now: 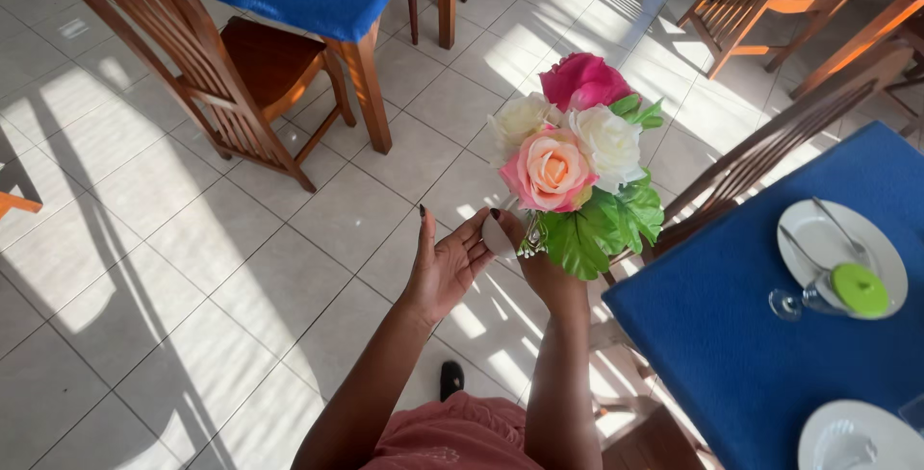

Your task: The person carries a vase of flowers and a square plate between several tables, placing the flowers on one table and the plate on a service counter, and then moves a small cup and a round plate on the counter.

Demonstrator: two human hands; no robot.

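Your right hand [544,263] is closed around the base of a bouquet [577,162] — pink, white and peach roses with green leaves — held up over the tiled floor [192,239], just left of a blue table [731,335]. Your left hand [448,263] is open, palm up, fingertips touching a small white piece [497,237] at the stems. A plate [828,239] lies on the table.
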